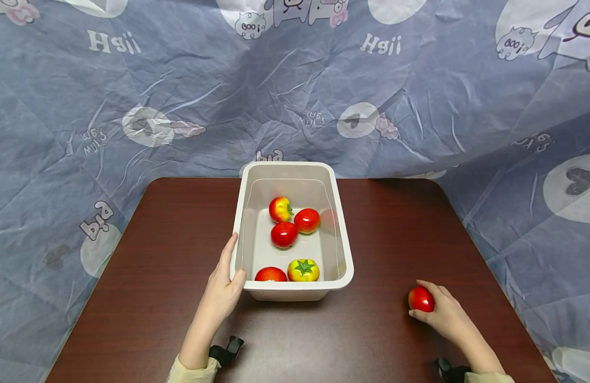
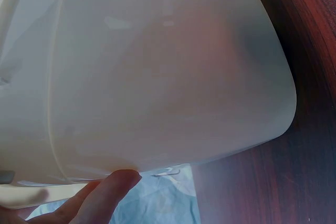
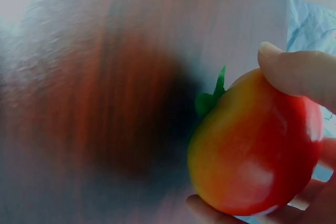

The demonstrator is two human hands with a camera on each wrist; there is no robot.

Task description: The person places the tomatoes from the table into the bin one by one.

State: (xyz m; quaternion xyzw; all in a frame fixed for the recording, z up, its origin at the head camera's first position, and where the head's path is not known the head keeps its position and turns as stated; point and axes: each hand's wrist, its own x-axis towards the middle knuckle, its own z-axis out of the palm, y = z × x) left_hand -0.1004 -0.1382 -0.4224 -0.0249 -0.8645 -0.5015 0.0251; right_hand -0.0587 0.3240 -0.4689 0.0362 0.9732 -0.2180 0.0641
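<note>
A pale grey plastic bin [image 1: 342, 234] stands on the brown table. My left hand [image 1: 222, 290] holds its near left corner, thumb on the rim and fingers along the outer side; the left wrist view has the bin's wall [image 2: 157, 87] close up. Inside lie several tomatoes: a red-and-yellow one [image 1: 280, 209], two red ones together, and a yellow-green one [image 1: 303, 270] beside a red one [image 1: 271, 274] at the near end. To the right of the bin, my right hand [image 1: 445, 311] grips another tomato [image 3: 252, 150], red and yellow with a green stem, between thumb and fingers.
The brown table [image 1: 381, 330] runs out on both sides of the bin. Behind it hangs a blue printed cloth [image 1: 285, 96], which also covers the right side. A whitish object [image 1: 577, 364] lies beyond the table's right edge.
</note>
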